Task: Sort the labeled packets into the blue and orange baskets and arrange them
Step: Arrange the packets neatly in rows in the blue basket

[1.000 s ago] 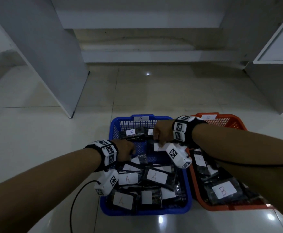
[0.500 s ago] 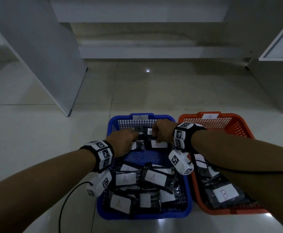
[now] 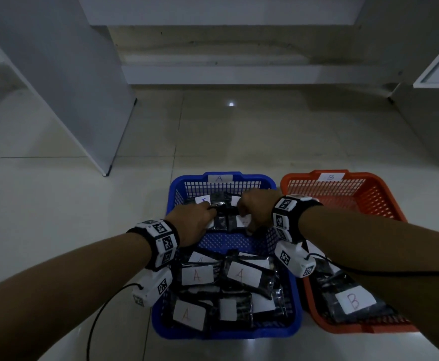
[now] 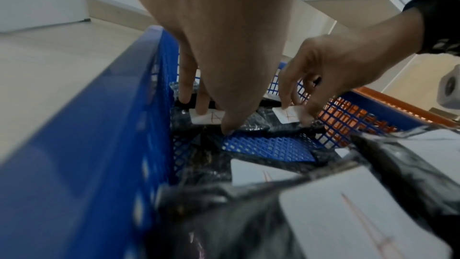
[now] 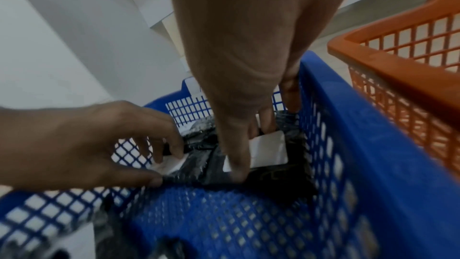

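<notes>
The blue basket (image 3: 223, 332), tagged A, holds several black packets with white A labels. Beside it on the right, the orange basket (image 3: 343, 329), tagged B, holds B packets (image 3: 354, 300). Both hands work at the blue basket's far end. My left hand (image 3: 192, 222) pinches the left A packet (image 4: 209, 118), with fingers on its label and the thumb at its near edge. My right hand (image 3: 257, 209) grips the right A packet (image 5: 268, 151) between the thumb in front and the fingers behind. Two more A packets (image 3: 202, 200) lie behind them against the far wall.
A bare strip of blue mesh floor (image 3: 234, 241) separates the far row from the loose pile of A packets (image 3: 242, 274) at the near end. The orange basket's far half (image 3: 343, 196) shows bare mesh. White cabinet panels (image 3: 83, 100) stand left and right on the tiled floor.
My left hand has moved from the middle of the blue basket forward to the far row and taken hold of a packet. My right hand has stayed on its packet there.
</notes>
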